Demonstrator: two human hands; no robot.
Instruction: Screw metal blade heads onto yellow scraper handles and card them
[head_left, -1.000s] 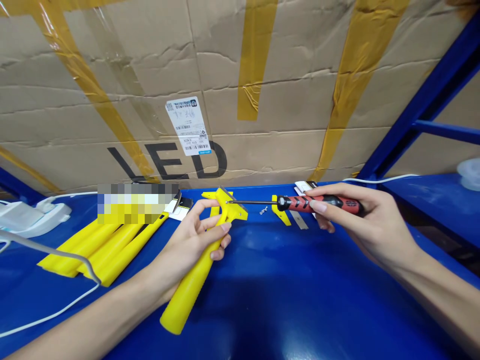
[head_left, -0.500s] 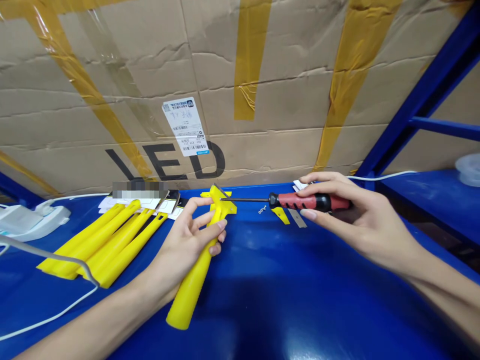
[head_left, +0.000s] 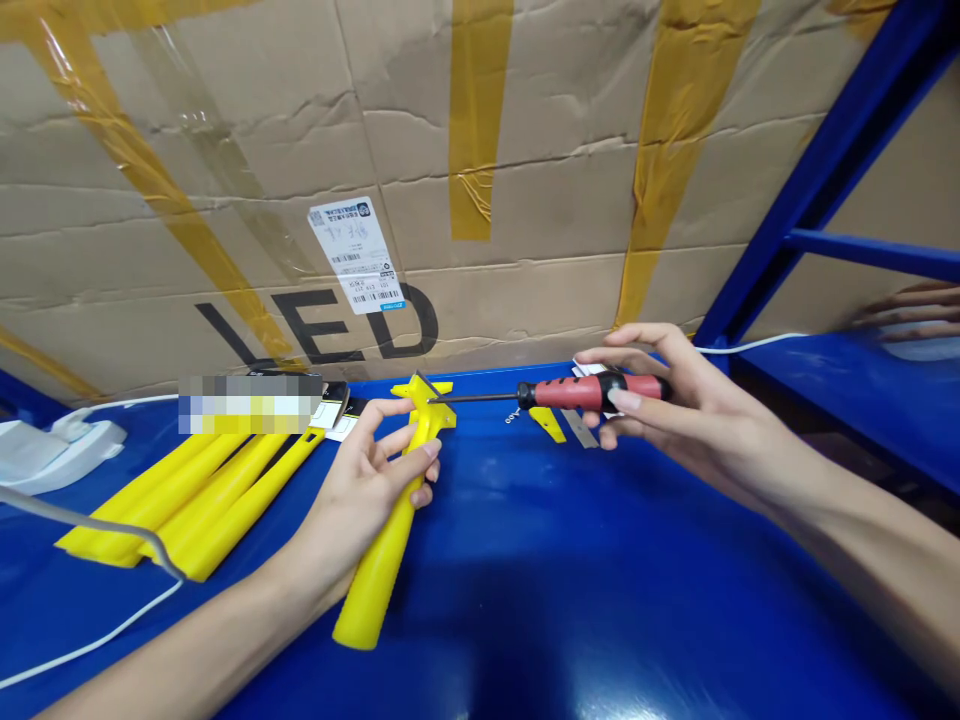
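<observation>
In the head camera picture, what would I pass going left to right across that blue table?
White power strip → yellow handles → left hand gripping a scraper → screwdriver → right hand.

Big black letters (head_left: 322, 328) on the cardboard box (head_left: 555, 250) read "LED"; the white label (head_left: 357, 258) overlapping the D carried barcodes and print too small for me.

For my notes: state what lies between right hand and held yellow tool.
Head view: the screwdriver spans that gap, small loose parts on the table behind.
</observation>
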